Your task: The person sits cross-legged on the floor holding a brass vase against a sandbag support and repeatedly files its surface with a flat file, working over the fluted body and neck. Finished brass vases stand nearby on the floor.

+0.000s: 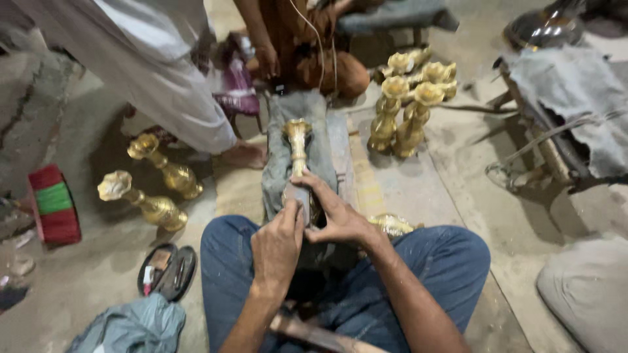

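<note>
Hands meet over a brass vase (pixel 297 147) that lies lengthwise on a grey cloth pad (pixel 281 170), its flared mouth pointing away from the person. The left hand (pixel 278 245) is closed on a small dark block (pixel 299 199) pressed against the near end of the vase; the right hand (pixel 337 212) lies beside it, fingers curled over the vase's body and touching the block too. The pad sits on the floor between the person's knees in blue jeans (pixel 445 261). To the left, two more vases (pixel 154 189) lie tilted on the floor, near a red and green spool (pixel 53 204) and a pair of dark sandals (pixel 167 271). Further off to the right, a cluster of upright vases (pixel 409 104) stands together. Another person in a white garment (pixel 163 72) stands just beyond the pad, one bare foot (pixel 243 155) beside it.
</note>
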`<state>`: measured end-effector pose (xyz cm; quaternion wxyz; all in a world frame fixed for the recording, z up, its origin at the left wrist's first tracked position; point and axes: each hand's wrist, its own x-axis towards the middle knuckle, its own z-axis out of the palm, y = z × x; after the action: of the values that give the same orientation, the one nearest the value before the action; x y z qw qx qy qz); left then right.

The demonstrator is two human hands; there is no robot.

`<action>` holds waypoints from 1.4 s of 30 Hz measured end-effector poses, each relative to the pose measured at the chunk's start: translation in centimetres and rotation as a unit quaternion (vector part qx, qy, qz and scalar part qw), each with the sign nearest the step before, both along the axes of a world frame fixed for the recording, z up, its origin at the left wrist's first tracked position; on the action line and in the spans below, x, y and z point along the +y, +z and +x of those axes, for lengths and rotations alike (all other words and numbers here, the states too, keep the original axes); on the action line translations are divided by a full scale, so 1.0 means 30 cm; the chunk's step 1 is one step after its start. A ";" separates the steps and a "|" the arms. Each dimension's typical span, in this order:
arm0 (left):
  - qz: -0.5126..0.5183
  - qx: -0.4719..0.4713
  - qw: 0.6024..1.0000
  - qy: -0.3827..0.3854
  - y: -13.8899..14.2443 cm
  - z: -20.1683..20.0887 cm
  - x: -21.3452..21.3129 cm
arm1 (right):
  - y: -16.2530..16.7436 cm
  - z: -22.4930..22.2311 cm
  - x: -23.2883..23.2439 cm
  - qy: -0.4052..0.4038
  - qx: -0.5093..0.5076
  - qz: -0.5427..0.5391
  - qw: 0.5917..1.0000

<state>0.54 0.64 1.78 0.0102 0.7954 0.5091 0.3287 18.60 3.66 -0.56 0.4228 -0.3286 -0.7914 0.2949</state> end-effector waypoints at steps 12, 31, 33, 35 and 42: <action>0.006 -0.012 1.000 -0.003 -0.037 -0.010 -0.002 | -0.001 0.003 -0.007 -0.003 -0.001 -0.025 1.000; -0.039 0.024 0.999 0.013 0.032 0.010 -0.026 | 0.007 0.004 -0.015 0.003 0.003 -0.044 0.999; -0.033 0.023 0.999 0.008 0.026 0.004 -0.041 | -0.002 0.006 -0.015 -0.004 0.005 -0.051 0.999; -0.028 0.027 0.999 0.003 0.019 0.005 -0.039 | -0.008 0.010 -0.010 0.003 0.012 -0.047 0.999; -0.033 0.021 0.999 0.009 0.004 0.011 -0.009 | -0.009 0.007 -0.001 0.008 0.011 -0.029 0.999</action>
<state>0.88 0.38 1.90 0.0229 0.7969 0.5266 0.2951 18.81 3.62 -0.82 0.4196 -0.3311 -0.7803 0.3248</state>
